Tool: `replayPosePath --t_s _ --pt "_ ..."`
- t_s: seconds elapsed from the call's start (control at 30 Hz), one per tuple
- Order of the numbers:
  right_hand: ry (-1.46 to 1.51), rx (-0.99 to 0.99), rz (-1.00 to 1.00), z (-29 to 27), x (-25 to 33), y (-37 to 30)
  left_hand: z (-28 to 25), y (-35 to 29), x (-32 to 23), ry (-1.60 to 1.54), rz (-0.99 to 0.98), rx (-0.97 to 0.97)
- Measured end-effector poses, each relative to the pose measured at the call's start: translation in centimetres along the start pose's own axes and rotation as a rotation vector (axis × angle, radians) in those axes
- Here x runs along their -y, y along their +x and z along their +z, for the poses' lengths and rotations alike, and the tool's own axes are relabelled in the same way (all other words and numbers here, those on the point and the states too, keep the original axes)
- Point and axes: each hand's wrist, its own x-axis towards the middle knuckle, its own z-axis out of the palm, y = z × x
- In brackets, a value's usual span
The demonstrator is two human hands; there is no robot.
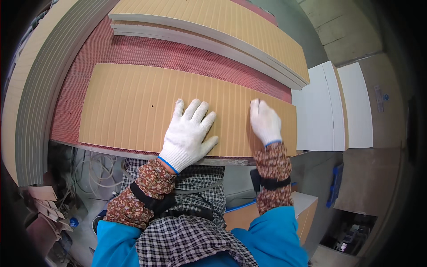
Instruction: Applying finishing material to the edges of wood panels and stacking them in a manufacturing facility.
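A long tan grooved panel [120, 107] with a small dark hole lies flat before me on a red mesh-covered table [147, 48]. My left hand [187, 133], in a white knit glove with a blue cuff edge, rests open on its near middle part, fingers spread. Toward the panel's right end, my right hand [265, 121], gloved alike, is closed with its fingers curled down at the surface. Whatever is in those fingers, if anything, is hidden. Both forearms wear brown flowered sleeves.
Behind the panel lies a stack of similar tan boards [213, 20] with white edges. A tall stack of panels [44, 66] stands at the left. White boards [316, 111] adjoin the table's right end. Cables [95, 171] and scrap pieces [46, 204] lie below left.
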Motion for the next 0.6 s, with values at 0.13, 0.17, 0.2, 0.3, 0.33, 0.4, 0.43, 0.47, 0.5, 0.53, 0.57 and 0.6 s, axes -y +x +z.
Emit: replayPosePath --t_s 0.13,0.17,0.2,0.3,0.33,0.4,0.43,0.47,0.5,0.53,0.57,0.6 --pt "0.05 -0.047 -0.01 0.0 0.3 -9.3 -0.5 0.1 0.2 0.01 -0.005 0.009" --pt "0.08 -0.056 0.008 -0.6 1.1 -11.4 -0.5 0.0 0.3 0.01 -0.007 0.01" --pt "0.083 -0.054 0.008 -0.1 1.0 -13.1 -0.5 0.0 0.4 0.014 -0.011 0.011" --pt "0.071 -0.062 0.075 0.6 0.5 -16.5 0.0 0.2 0.1 0.006 -0.006 0.018" --pt "0.07 -0.071 0.085 0.8 0.4 -16.8 -0.1 0.2 0.1 0.008 -0.008 0.021" --pt "0.069 -0.078 0.095 0.8 0.3 -16.7 -0.1 0.2 0.0 0.018 -0.01 0.03" --pt "0.089 -0.081 0.072 0.7 0.3 -16.2 -0.1 0.2 0.0 0.028 -0.013 0.038" --pt "0.111 -0.083 0.049 0.6 0.2 -15.4 -0.1 0.2 0.1 0.028 -0.014 0.041" --pt "0.112 -0.078 0.05 0.7 0.0 -14.4 0.0 0.2 0.1 0.021 -0.016 0.037" --pt "0.103 -0.08 0.025 0.8 -0.4 -13.0 0.0 0.2 0.0 0.008 -0.016 0.03" --pt "0.093 -0.081 -0.001 0.8 -0.6 -11.4 0.0 0.3 0.0 0.003 -0.016 0.031" --pt "0.093 -0.08 -0.003 0.8 -0.7 -9.6 -0.1 0.3 -0.1 0.005 -0.02 0.03"
